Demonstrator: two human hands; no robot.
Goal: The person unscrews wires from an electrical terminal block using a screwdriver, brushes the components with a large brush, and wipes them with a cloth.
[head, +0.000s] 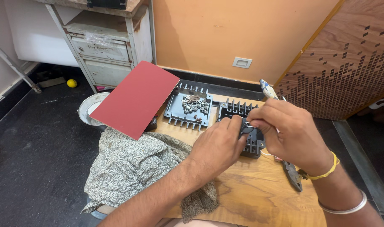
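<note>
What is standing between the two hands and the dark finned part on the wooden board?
Nothing visible does. The left hand already rests on the dark finned part, and the right hand meets it there with a thin metal tool. The tray of screws lies beside it, apart.

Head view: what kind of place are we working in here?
Probably a home or small repair corner, worked at floor level. A low wooden board serves as the bench, a dark finned tray holds loose screws, and a worn metal cabinet stands against the orange wall.
</note>
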